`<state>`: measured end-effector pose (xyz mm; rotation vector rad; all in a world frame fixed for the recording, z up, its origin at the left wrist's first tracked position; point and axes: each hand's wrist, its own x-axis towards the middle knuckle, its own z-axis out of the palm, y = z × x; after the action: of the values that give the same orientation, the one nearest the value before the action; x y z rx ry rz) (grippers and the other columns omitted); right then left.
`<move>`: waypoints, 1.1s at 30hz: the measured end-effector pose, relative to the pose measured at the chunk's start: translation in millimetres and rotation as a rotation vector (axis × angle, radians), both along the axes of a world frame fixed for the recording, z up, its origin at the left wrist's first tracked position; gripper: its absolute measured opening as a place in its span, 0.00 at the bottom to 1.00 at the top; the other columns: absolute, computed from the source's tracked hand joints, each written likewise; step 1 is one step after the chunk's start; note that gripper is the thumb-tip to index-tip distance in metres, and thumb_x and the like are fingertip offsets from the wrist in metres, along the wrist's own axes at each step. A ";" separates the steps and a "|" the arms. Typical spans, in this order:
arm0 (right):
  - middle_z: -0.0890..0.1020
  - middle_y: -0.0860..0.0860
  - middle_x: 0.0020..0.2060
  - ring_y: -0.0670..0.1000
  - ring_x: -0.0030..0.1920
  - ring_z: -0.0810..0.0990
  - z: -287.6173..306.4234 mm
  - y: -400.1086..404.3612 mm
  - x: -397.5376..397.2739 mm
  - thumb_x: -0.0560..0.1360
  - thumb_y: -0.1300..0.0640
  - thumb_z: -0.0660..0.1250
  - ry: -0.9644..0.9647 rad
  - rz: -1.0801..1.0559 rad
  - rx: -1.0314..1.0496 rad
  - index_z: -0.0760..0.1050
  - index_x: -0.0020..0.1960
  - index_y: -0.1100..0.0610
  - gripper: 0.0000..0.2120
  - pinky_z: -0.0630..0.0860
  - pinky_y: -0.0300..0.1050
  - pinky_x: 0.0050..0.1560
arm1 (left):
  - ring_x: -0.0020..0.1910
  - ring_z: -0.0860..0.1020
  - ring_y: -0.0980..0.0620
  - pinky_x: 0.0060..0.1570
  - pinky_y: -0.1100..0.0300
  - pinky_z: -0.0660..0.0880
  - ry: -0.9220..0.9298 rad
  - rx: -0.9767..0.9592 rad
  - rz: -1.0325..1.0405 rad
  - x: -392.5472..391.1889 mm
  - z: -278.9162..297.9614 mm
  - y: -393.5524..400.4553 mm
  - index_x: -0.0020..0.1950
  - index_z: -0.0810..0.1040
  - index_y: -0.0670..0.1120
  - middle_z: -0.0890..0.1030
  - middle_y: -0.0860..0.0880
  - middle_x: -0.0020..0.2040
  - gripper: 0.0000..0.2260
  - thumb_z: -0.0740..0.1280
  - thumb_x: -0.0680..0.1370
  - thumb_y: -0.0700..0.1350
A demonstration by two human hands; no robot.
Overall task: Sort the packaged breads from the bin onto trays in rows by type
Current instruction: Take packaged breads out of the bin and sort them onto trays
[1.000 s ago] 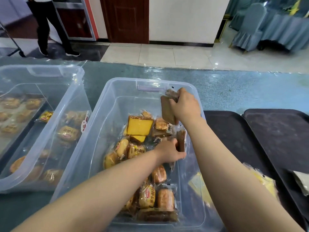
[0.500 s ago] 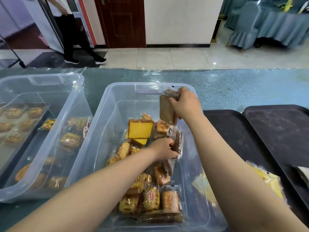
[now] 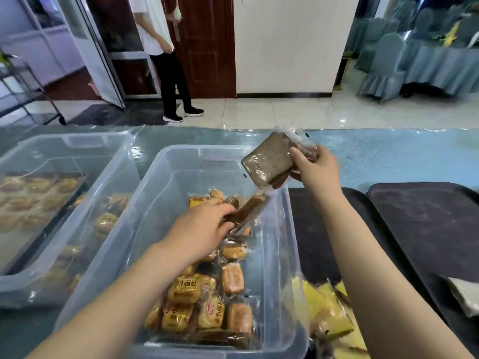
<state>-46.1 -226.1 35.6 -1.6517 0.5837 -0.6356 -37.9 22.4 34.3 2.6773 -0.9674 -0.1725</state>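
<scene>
Above the far right corner of the clear plastic bin [image 3: 166, 193], the right hand [image 3: 317, 169] pinches a flat dark-brown bread slice in clear wrap [image 3: 269, 158] — thumb on its face, fingers behind. Lower, inside the bin, the left hand [image 3: 201, 230] has its fingers closed around a second brown wrapped bread [image 3: 250, 208], above the yellow-labelled small buns [image 3: 185, 290]. Two dark rectangular trays [image 3: 427, 216] lie to the right — yellow wrapped cakes [image 3: 328, 310] lie near their front edge.
</scene>
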 end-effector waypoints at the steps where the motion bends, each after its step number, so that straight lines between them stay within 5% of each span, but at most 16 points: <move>1: 0.82 0.51 0.50 0.52 0.49 0.84 1.3 -10.9 -8.1 0.70 0.45 0.71 -0.041 0.014 0.071 0.76 0.52 0.54 0.16 0.83 0.50 0.46 | 0.64 0.74 0.50 0.60 0.53 0.74 -0.043 -0.007 0.020 -5.3 4.4 -5.4 0.67 0.74 0.57 0.72 0.55 0.69 0.15 0.64 0.80 0.51; 8: 0.81 0.57 0.52 0.54 0.52 0.83 11.6 -119.4 -80.8 0.77 0.54 0.68 -0.154 0.037 0.321 0.75 0.57 0.62 0.13 0.82 0.45 0.43 | 0.53 0.79 0.42 0.39 0.44 0.80 -0.456 -0.110 0.004 -53.2 26.1 -95.7 0.56 0.79 0.55 0.78 0.50 0.62 0.10 0.68 0.76 0.46; 12: 0.80 0.56 0.47 0.54 0.49 0.82 12.1 -194.3 -123.3 0.78 0.54 0.67 -0.133 0.078 0.353 0.74 0.48 0.57 0.06 0.80 0.40 0.36 | 0.54 0.80 0.44 0.35 0.47 0.80 -0.520 -0.114 0.036 -75.6 21.0 -170.1 0.53 0.80 0.56 0.78 0.52 0.63 0.08 0.70 0.75 0.47; 18: 0.83 0.57 0.50 0.50 0.45 0.84 -13.6 -280.5 -164.1 0.78 0.53 0.67 -0.031 0.111 0.355 0.76 0.56 0.61 0.12 0.80 0.43 0.40 | 0.54 0.80 0.44 0.37 0.45 0.80 -0.463 -0.093 0.063 -111.9 -7.9 -248.4 0.55 0.81 0.54 0.78 0.51 0.64 0.10 0.69 0.75 0.45; 25: 0.83 0.56 0.50 0.51 0.46 0.84 -50.9 -312.2 -205.6 0.78 0.52 0.66 0.089 0.115 0.332 0.76 0.54 0.58 0.10 0.81 0.47 0.44 | 0.51 0.82 0.50 0.28 0.55 0.76 -0.370 0.091 0.069 -142.8 -46.4 -288.8 0.50 0.82 0.58 0.80 0.54 0.62 0.13 0.77 0.69 0.47; 33: 0.83 0.55 0.50 0.52 0.48 0.84 -88.7 -361.8 -289.1 0.79 0.51 0.65 0.186 -0.035 0.364 0.76 0.54 0.55 0.09 0.82 0.46 0.44 | 0.55 0.80 0.51 0.33 0.55 0.79 -0.240 0.061 -0.056 -178.7 -93.6 -350.8 0.53 0.81 0.60 0.77 0.57 0.65 0.12 0.73 0.73 0.47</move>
<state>-335.2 -587.9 -53.2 -1.3660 0.8138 -0.3742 -216.6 -328.4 -59.3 2.7736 -1.1240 0.1123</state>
